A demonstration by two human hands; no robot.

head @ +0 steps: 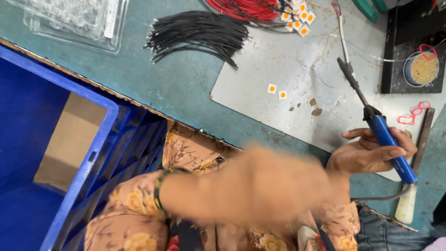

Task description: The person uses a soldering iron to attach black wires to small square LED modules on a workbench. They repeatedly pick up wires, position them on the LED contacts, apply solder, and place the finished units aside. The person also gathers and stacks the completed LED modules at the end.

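Note:
My right hand [367, 155] grips the blue handle of a soldering iron [385, 135], whose dark tip [346, 65] points away over a grey metal sheet [278, 60]. Two small white squares with orange centres [277, 91] lie on that sheet, left of the tip. My left hand [278, 186] is a motion-blurred shape low in the middle, in front of my flowered sleeve and beside my right wrist. A dark bracelet [160, 188] sits on that arm. Whether the left hand holds anything is lost in the blur.
A bundle of black wires [200, 32], red wires [246, 9] and a pile of the white-orange squares [297, 18] lie at the far side. A blue crate [100, 139] stands left, a clear plastic tray [79, 21] top left, a round tin [423, 69] on a black base right.

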